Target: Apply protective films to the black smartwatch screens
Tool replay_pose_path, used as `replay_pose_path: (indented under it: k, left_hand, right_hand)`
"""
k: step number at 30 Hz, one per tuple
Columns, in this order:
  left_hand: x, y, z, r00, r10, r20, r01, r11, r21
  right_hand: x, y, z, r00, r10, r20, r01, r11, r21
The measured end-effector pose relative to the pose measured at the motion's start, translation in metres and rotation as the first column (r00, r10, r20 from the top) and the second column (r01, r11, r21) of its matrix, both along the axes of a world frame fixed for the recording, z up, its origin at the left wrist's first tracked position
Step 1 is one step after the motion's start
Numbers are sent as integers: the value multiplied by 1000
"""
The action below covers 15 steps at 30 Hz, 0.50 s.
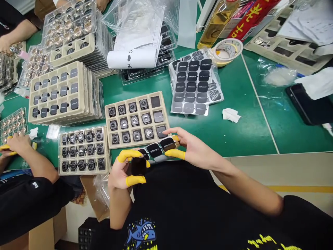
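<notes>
Yellow finger cots cover several fingertips of both my hands. My left hand (120, 173) pinches a dark square smartwatch body (138, 166) by its edges, glossy screen up. My right hand (191, 147) grips a strip of black HiFuture stickers (154, 150) between finger and thumb; its left end lies behind the smartwatch body and my left fingers. Just beyond the hands lies a beige tray (134, 144) of watch bodies, most with their sensor backs up, while those in the right column show plain dark faces. A second tray of watch bodies (81, 151) sits to its left.
Sticker sheets (192, 86) lie ahead, near a tape roll (227, 52) and a bottle of yellow liquid (217, 24). Stacked trays (56, 92) stand at left. A co-worker's hand (19, 144) rests by another tray. A phone (310, 104) lies at right.
</notes>
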<state>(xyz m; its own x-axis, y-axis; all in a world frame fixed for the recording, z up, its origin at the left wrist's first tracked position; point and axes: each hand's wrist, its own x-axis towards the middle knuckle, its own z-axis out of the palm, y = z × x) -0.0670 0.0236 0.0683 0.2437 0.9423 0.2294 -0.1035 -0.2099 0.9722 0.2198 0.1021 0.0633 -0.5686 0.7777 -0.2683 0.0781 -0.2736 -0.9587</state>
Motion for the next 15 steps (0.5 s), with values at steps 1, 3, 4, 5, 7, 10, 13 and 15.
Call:
replay_pose_path:
  k: [1,3,4,5,7,10,13,15]
  left_hand:
    - [0,0,-1,1000,6,-7,-6,999,31]
    - [2,-1,-4,1000,27,3,-28,996,84]
    - [3,-1,-5,999,40,20,-42,994,96]
    - [4,-2,-5,997,60,38,-64,993,99]
    - [7,-5,-6,992,104,67,-111,988,104]
    - [8,-7,-6,988,124,96,-134,986,98]
    - [5,-8,-7,987,105,124,-114,992,63]
    - [3,-7,-10,983,138,118,-145,988,50]
  right_hand:
    - [-3,-1,-1,999,-28,-19,28,999,-16]
    - [-6,-2,-3,995,-88,-44,87,996,-30]
    - [-8,-2,-5,992,-111,-52,109,993,-36]
    - [-9,-2,-6,990,-130,-56,128,991,-40]
    - [-11,-2,-9,987,-155,-50,153,987,-39]
    - [-13,-2,-12,987,-157,-15,157,987,-19]
    - [-14,-2,-12,990,-142,7,142,989,-27]
    - [-14,-2,-11,991,-133,-7,132,990,-43]
